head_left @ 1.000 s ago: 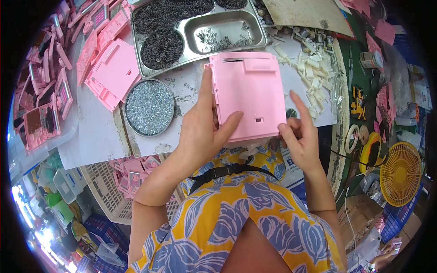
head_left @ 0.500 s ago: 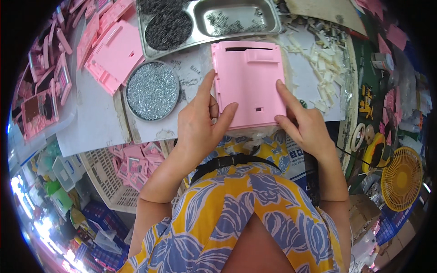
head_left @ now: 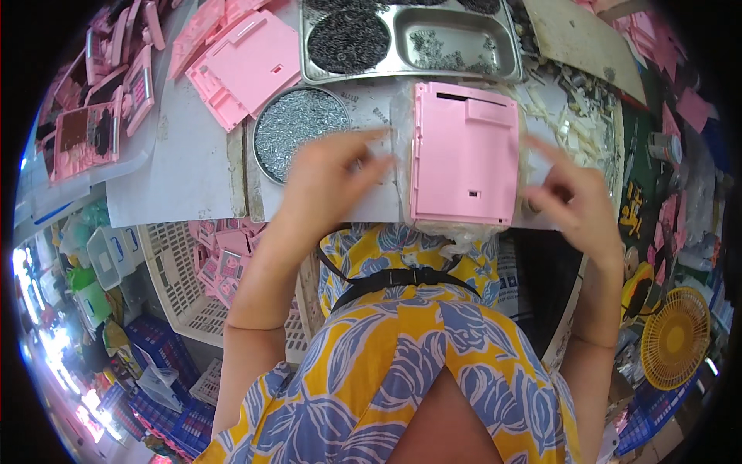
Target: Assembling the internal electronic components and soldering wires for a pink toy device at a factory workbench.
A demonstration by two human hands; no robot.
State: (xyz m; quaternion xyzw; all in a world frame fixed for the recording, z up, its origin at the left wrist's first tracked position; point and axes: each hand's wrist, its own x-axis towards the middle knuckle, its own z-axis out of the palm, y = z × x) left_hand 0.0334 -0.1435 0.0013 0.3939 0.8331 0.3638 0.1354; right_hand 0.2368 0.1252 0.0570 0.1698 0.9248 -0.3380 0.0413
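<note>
A pink plastic panel (head_left: 464,158) lies flat in front of me on a pad covered in clear plastic film (head_left: 456,230). It has a dark slot near its far edge, a raised block and a small hole near its front. Off its left edge, my left hand (head_left: 328,174) hovers with thumb and forefinger apart, slightly smeared by motion, over the near right side of a round dish (head_left: 290,127) of small silvery metal pieces. To the right of the panel is my right hand (head_left: 576,201), fingers spread and holding nothing I can see.
Beyond the panel stands a metal compartment tray (head_left: 386,73) of small dark parts. Pink panels (head_left: 251,66) lie at the far left, white plastic pieces (head_left: 583,127) at the right. Below the table's left edge is a white basket (head_left: 174,271) of pink pieces; a yellow fan-like basket (head_left: 675,338) sits low right.
Both hands have let go of the pink panel and drawn apart, the left one leftward and the right one rightward. The whole view has shifted, so the table appears further right.
</note>
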